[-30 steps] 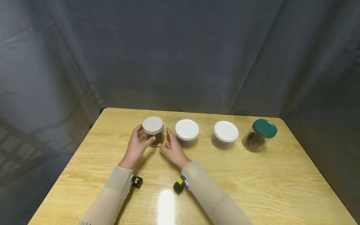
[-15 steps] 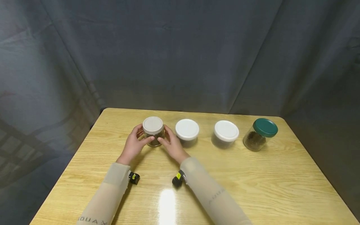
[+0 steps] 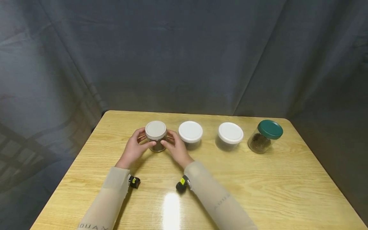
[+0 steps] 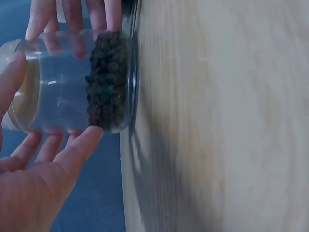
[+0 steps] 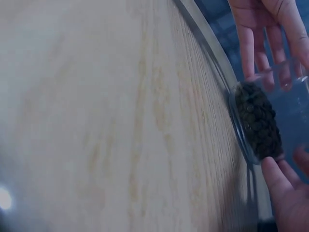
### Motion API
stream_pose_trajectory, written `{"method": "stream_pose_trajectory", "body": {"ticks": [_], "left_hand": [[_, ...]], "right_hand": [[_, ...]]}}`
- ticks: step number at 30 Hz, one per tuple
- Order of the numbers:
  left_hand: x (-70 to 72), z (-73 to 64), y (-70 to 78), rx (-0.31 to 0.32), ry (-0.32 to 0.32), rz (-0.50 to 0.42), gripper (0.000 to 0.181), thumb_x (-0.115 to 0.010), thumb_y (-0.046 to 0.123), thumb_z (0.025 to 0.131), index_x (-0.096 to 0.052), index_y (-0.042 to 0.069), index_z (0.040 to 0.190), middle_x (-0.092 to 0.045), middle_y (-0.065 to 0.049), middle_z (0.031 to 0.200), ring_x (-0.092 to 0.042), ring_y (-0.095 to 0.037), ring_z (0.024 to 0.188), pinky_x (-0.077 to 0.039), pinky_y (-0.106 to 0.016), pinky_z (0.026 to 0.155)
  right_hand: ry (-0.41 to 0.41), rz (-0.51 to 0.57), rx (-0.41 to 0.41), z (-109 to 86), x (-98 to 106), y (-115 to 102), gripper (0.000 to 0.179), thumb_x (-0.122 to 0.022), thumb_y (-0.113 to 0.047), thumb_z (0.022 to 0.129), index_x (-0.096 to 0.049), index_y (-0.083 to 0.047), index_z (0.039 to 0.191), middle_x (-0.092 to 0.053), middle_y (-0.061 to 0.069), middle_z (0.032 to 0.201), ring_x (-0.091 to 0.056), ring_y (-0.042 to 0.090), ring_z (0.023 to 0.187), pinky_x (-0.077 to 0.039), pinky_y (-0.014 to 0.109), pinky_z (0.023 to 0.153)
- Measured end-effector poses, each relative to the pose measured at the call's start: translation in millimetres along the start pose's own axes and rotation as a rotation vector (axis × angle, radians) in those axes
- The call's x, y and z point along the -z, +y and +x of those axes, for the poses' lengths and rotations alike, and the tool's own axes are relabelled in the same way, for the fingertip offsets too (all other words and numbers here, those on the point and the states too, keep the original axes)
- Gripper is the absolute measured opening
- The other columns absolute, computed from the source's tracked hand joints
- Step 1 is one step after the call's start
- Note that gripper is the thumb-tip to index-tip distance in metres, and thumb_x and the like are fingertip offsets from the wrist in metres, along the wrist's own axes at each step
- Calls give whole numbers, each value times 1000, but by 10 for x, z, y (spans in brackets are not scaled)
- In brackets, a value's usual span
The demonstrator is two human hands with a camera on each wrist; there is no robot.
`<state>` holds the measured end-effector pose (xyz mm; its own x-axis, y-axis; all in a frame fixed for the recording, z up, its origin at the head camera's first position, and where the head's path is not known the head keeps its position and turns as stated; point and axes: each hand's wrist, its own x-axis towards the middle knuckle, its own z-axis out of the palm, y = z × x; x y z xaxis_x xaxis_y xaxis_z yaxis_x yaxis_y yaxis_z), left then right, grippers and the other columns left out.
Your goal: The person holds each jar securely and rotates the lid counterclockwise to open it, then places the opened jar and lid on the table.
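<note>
In the head view, a clear jar (image 3: 157,145) with a beige lid (image 3: 156,129) stands upright near the table's far left. Dark bean-like pieces (image 4: 107,79) fill its lower part in the left wrist view. My left hand (image 3: 134,149) grips the jar's left side, thumb in front and fingers curved behind. From the right side my right hand (image 3: 177,150) holds it in the same way, the two thumbs close together. Whether the jar's base touches the table or is slightly raised, I cannot tell.
Two white-lidded tubs, a nearer one (image 3: 190,132) and another (image 3: 230,133), stand in a row to the right. Beyond them is a green-lidded jar (image 3: 265,135) with dark contents. The wooden table (image 3: 273,191) ends at a dark curtain (image 3: 184,57).
My right hand has closed in on the jar's right side, its thumb now on the front of the glass. The jar has shifted very slightly towards me.
</note>
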<state>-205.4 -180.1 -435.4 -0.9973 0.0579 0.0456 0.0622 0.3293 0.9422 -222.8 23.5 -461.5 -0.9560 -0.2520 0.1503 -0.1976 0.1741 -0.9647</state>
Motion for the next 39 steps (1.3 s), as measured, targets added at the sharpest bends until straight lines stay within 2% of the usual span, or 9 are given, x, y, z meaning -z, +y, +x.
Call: {"method": "stream_pose_trajectory", "body": {"ticks": [9, 14, 17, 21, 26, 33, 39], "left_hand": [[54, -76, 22, -10, -25, 41, 77, -84, 17, 85, -42, 6, 149, -52, -20, 146, -50, -40, 134, -48, -50, 108], [85, -139, 12, -45, -69, 47, 77, -85, 17, 84, -44, 5, 148, -53, -20, 143, -51, -41, 133, -44, -54, 110], [102, -186, 2, -53, -95, 45, 76, -84, 17, 84, -44, 6, 148, -53, -19, 144, -50, -42, 134, -42, -57, 112], [99, -249, 3, -46, -120, 34, 77, -85, 19, 84, -44, 6, 148, -52, -19, 145, -48, -42, 135, -40, -59, 112], [76, -310, -1, -50, -152, 14, 75, -85, 17, 83, -45, 6, 146, -51, -18, 145, -49, -41, 134, -40, -59, 112], [65, -353, -17, -75, -206, -6, 72, -85, 14, 83, -47, 6, 145, -53, -17, 142, -51, -40, 132, -41, -58, 112], [70, -383, -14, -76, -220, -10, 73, -85, 13, 83, -47, 5, 145, -53, -19, 142, -50, -41, 132, -44, -56, 110]], "right_hand": [[-28, -12, 11, -125, 29, -16, 62, -72, -16, 95, -43, -4, 147, -49, 17, 147, -55, 35, 130, -51, 38, 105], [-53, -86, -10, -192, 96, -47, 69, -77, -21, 92, -44, -5, 150, -49, 15, 146, -57, 33, 126, -53, 37, 103], [-67, -113, 6, -233, 117, -48, 70, -79, -22, 90, -46, -4, 149, -50, 15, 142, -59, 32, 122, -54, 34, 101], [-88, -48, 33, -282, 126, -8, 69, -80, -16, 88, -47, -1, 147, -50, 15, 140, -58, 32, 123, -52, 31, 103], [-103, 49, 14, -342, 165, 38, 70, -83, -12, 84, -48, -3, 144, -51, 17, 146, -53, 31, 133, -47, 29, 109], [-157, 37, -1, -377, 232, 18, 81, -87, -12, 79, -45, -2, 148, -51, 16, 149, -52, 29, 135, -45, 28, 110], [-175, 61, 8, -384, 246, 7, 81, -87, -9, 78, -47, 2, 147, -53, 20, 146, -53, 31, 134, -47, 29, 108]]}}
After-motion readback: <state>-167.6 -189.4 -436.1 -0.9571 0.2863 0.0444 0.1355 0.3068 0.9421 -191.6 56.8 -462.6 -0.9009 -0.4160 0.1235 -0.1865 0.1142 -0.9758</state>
